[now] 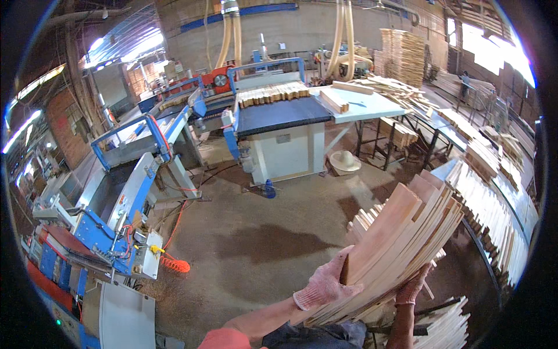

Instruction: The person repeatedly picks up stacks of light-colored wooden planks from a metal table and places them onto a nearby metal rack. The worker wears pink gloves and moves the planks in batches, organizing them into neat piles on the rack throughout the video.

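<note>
A thick bundle of long wooden slats (390, 241) slants up and to the right in front of me, its far ends uneven. My left hand (329, 282), in a pale pink knit glove, grips the bundle's left side with the thumb over the face of the nearest board. On the opposite side, my right hand (411, 289), gloved alike, is closed against the edge and underside of the slats. Part of its fingers is hidden by the wood. Shorter wood ends (361, 222) show just beyond the bundle's left edge.
A blue-and-white machine with a dark bed (282, 121) and a row of wood pieces stands ahead. Conveyor machinery (125, 198) with an orange coiled hose (175, 264) is at left. Slats cover a long table (444, 168) at right. A pale round basin (344, 163) sits on the floor.
</note>
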Available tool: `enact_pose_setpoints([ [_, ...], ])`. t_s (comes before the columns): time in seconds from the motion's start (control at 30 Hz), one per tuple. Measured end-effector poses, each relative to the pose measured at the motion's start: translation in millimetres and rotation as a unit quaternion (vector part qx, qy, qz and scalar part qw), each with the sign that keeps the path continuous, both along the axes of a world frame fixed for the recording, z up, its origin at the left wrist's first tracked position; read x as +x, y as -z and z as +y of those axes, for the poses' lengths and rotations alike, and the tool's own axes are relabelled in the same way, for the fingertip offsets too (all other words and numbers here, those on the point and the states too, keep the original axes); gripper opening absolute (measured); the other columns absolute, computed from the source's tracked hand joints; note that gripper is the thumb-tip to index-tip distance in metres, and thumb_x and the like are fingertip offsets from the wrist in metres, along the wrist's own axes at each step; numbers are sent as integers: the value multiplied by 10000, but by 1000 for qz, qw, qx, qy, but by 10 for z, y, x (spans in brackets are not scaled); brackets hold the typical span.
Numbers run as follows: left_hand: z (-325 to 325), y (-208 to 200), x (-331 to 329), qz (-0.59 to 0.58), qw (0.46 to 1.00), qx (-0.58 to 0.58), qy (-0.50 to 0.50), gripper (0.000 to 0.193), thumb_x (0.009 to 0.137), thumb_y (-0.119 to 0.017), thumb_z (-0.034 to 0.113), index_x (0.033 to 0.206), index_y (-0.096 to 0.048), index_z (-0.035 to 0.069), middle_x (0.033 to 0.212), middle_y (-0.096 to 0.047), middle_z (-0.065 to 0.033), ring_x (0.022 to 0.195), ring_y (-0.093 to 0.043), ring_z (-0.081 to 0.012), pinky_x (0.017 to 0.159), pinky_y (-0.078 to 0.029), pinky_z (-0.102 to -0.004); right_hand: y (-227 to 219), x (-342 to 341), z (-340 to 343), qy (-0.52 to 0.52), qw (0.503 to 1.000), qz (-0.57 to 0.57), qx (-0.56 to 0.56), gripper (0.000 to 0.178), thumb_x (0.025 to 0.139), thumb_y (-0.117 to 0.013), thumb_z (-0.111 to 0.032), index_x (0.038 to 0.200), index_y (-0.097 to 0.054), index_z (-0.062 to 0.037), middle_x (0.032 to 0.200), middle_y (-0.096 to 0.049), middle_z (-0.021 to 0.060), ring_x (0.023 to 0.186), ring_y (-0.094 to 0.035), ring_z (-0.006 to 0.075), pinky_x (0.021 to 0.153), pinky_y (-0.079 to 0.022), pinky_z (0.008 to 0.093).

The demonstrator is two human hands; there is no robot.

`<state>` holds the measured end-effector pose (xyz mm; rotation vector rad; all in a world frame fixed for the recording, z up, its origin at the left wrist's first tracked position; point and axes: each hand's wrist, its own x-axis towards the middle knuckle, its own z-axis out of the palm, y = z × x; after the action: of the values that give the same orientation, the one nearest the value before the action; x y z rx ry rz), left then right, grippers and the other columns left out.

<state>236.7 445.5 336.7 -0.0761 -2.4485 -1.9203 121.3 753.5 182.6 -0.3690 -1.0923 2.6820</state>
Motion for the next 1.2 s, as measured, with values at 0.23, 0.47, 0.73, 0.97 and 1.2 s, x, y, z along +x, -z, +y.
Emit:
enact_pose_setpoints([
  [0.23, -933, 114, -471, 15, 994, 21, -111, 986, 758, -981, 270, 1559, -438, 88, 1378, -663, -111, 1302, -615, -174, 1146, -476, -368, 78, -1037, -1407, -144, 990, 3, -9, 970, 1019, -492, -788, 1649, -412, -55, 1628, -506, 130, 1444, -501, 318, 1227, -404, 445],
  [0.47, -1823, 116, -1759, 44, 985, 32, -165, 935, 747, -973, 200, 1511, -460, 32, 1383, -653, -144, 1279, -643, -208, 1117, -506, -379, 431, -2516, -2616, -166, 986, -26, 1, 987, 1003, -476, -819, 1620, -450, -49, 1582, -565, 140, 1419, -549, 306, 1205, -439, 449],
  [0.73, -2900, 55, -2948, 9, 962, -4, -271, 944, 647, -960, 228, 1435, -505, -21, 1300, -692, -176, 1171, -702, -244, 1012, -573, -409, -11, -3783, -4041, -187, 974, -114, -60, 801, 1045, -534, -724, 1324, -652, 18, 1109, -745, 147, 1003, -725, 287, 952, -593, 430],
  [0.97, -3832, 354, -3582, 139, 939, -82, -304, 697, 771, -859, 172, 1373, -549, 9, 1235, -651, -153, 1091, -656, -324, 974, -559, -455, 380, -4755, -5088, -207, 951, -151, 172, 761, 1015, -554, -771, 816, -709, -53, 744, -586, 9, 693, -499, 163, 651, -444, 349],
  [1.2, -5052, 382, -4346, 91, 965, -23, -244, 862, 725, -864, 68, 1480, -459, -27, 1336, -611, -194, 1173, -638, -319, 1050, -536, -446, -7, -5371, -5923, -187, 949, -151, 203, 777, 1022, -563, -753, 906, -744, -7, 820, -655, 30, 767, -535, 165, 748, -471, 369],
])
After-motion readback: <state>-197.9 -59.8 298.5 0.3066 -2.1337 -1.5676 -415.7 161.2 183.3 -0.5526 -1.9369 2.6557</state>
